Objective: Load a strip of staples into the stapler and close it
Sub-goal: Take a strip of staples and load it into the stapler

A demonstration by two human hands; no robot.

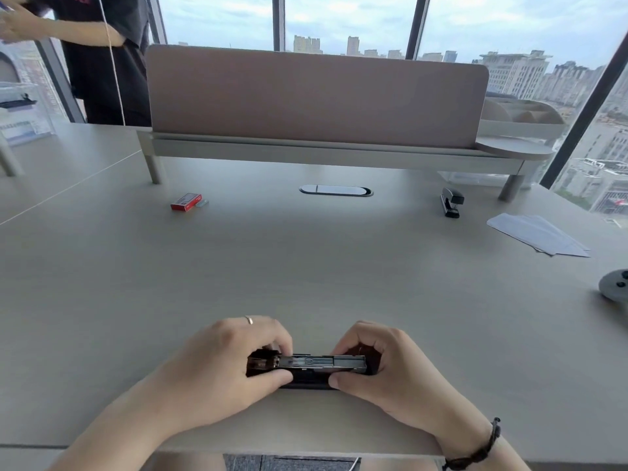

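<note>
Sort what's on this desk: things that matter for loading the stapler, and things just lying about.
For the job:
stapler, held by the left hand and right hand
red staple box
loose staples beside the box

Lying about:
second stapler
papers
grey gadget at the right edge

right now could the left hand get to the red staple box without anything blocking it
Probably yes, once it lets go. The left hand is gripping the stapler together with the right hand. The desk between it and the red staple box is bare, though the box lies far forward.
</note>
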